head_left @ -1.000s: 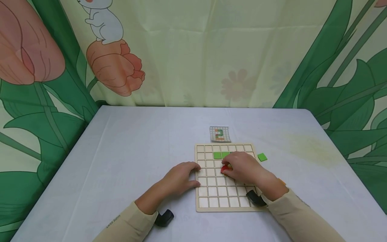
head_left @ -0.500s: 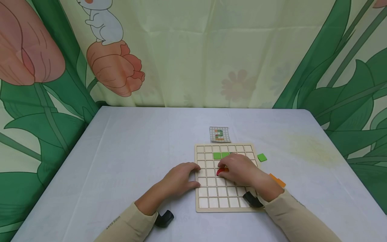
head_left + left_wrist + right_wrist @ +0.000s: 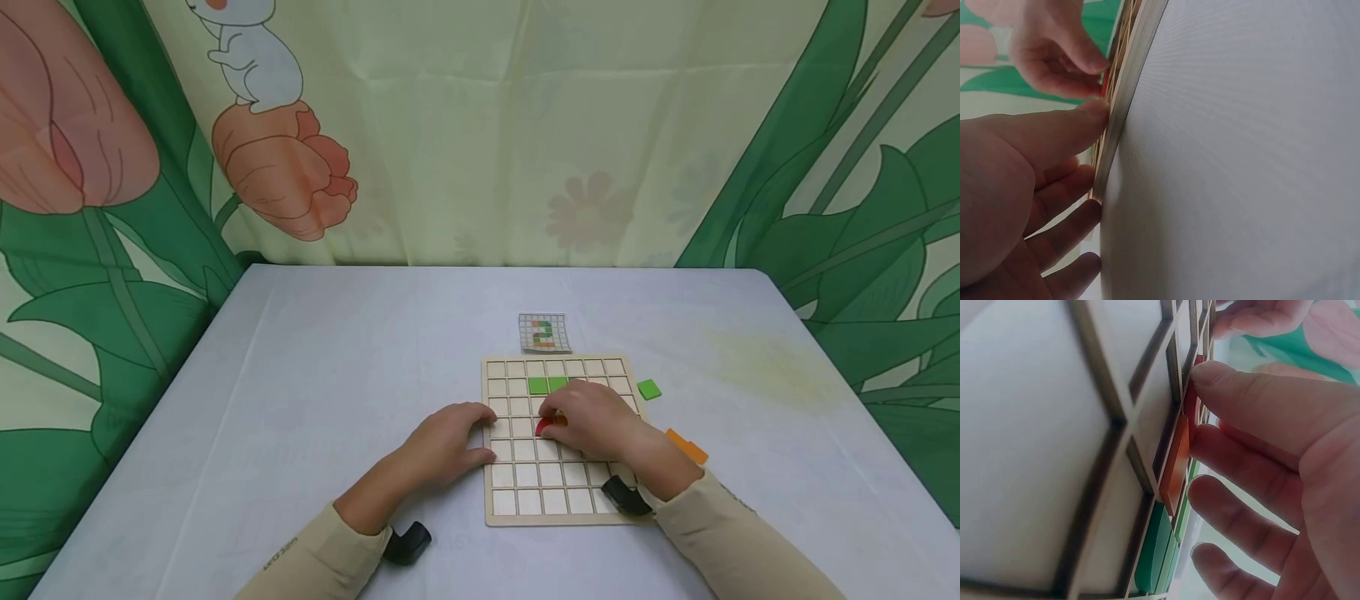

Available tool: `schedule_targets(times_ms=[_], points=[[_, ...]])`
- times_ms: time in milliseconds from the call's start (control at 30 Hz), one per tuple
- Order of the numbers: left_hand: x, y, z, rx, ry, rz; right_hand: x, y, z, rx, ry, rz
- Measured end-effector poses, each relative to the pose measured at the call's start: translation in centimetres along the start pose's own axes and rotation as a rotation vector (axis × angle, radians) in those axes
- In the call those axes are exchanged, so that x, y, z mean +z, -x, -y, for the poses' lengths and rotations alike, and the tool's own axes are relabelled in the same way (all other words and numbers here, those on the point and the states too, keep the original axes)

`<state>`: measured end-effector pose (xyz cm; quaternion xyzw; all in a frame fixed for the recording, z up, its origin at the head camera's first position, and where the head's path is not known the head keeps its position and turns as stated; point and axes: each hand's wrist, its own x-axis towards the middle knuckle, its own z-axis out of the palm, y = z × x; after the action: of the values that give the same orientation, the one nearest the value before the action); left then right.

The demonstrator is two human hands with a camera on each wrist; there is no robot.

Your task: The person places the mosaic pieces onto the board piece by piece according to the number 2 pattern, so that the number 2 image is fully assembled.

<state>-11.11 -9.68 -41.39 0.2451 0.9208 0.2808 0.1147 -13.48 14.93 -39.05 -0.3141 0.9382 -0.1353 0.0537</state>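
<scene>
My right hand (image 3: 596,417) is over the middle of the wooden grid board (image 3: 555,520), its thumb and index finger pinching a red tile (image 3: 541,427). In the right wrist view the red tile (image 3: 1191,409) stands at the grid slats, just past an orange tile (image 3: 1177,467) and a dark green tile (image 3: 1155,547) in nearby cells. Two light green tiles (image 3: 537,386) show in an upper row, the rest of that row partly hidden by the hand. My left hand (image 3: 446,442) rests at the board's left edge, thumb and fingertips touching the frame, fingers spread.
A small printed grid card (image 3: 544,333) with a coloured pattern lies behind the board. One loose green tile (image 3: 649,389) is off the board's right side. Orange tiles (image 3: 687,446) lie beside the right wrist on the white tablecloth (image 3: 315,350).
The right hand has shifted slightly left and down with the red tile, then nearly stopped. Orange tiles beside the right wrist have come further into view. The left hand has stayed put.
</scene>
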Motion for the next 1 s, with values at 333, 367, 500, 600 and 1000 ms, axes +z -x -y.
schedule_targets(times_ms=[333,367,500,600,1000], points=[[0.1,0.0,0.0,-0.003,-0.010,0.002,0.0,0.3,-0.4,-0.017,-0.009,-0.013],[0.1,0.0,0.0,-0.003,-0.010,0.003,0.0,0.4,-0.4,-0.019,-0.007,-0.015],[0.1,0.0,0.0,-0.003,-0.010,0.003,-0.1,0.6,-0.5,-0.021,-0.021,-0.020],[0.1,0.0,0.0,-0.003,-0.011,0.004,-0.4,0.9,-0.5,-0.001,-0.038,-0.021],[0.1,0.0,0.0,-0.011,-0.014,0.000,-1.7,2.7,-2.4,0.104,-0.080,-0.009]])
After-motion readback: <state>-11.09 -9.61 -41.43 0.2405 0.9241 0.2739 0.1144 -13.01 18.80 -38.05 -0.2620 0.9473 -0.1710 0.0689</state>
